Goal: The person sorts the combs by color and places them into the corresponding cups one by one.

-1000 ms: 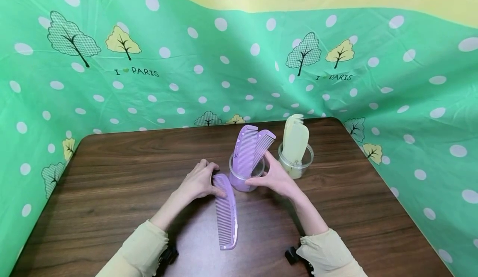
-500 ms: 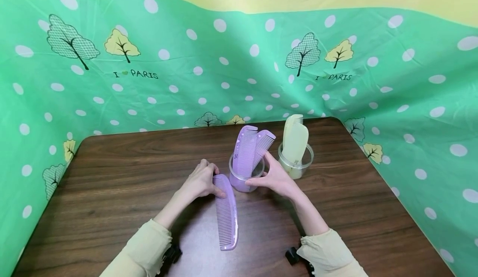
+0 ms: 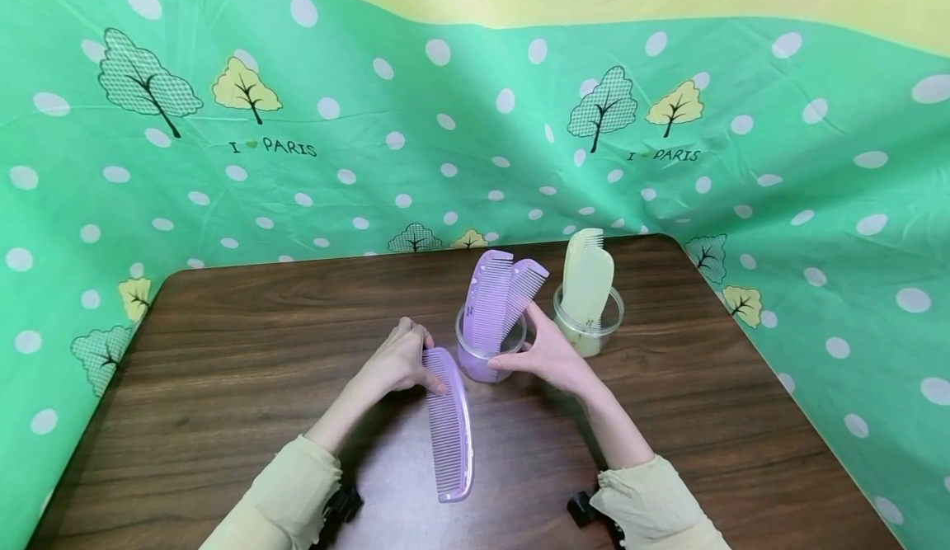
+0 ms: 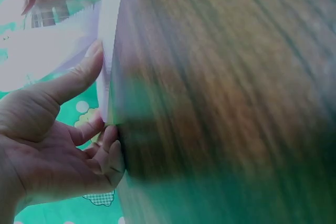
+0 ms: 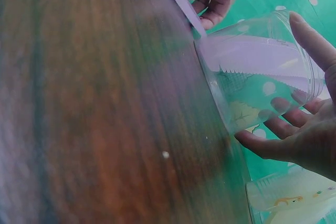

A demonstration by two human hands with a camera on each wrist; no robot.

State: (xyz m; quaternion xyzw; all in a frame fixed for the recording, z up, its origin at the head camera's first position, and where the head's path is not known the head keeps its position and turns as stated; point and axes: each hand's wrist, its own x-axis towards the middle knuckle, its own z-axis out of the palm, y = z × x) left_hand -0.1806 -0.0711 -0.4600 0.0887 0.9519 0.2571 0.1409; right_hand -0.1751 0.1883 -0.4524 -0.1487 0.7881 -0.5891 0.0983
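Note:
Near the middle of the table in the head view, my left hand point(image 3: 401, 360) pinches a purple comb point(image 3: 453, 451) by its far end, thumb across the teeth. The comb lies slanted toward me, low over the wood. My right hand point(image 3: 549, 356) holds a clear plastic cup point(image 5: 244, 108), with thumb and fingers spread around its side. Two purple combs point(image 3: 487, 298) stand in that cup and lean apart above the rim. The left wrist view shows the thumb point(image 4: 89, 69) on the comb's face and the other fingers at its lower edge.
To the right of the purple combs' cup stands a second clear cup point(image 3: 620, 309), holding pale yellow combs point(image 3: 591, 282). The dark wooden table point(image 3: 282, 319) reaches back to a green dotted cloth point(image 3: 401, 162) that hangs behind it and along both sides.
Hardly anything differs: the left forearm has shifted slightly to the right, while the left hand keeps its hold on the comb. The right hand and both cups stay in place.

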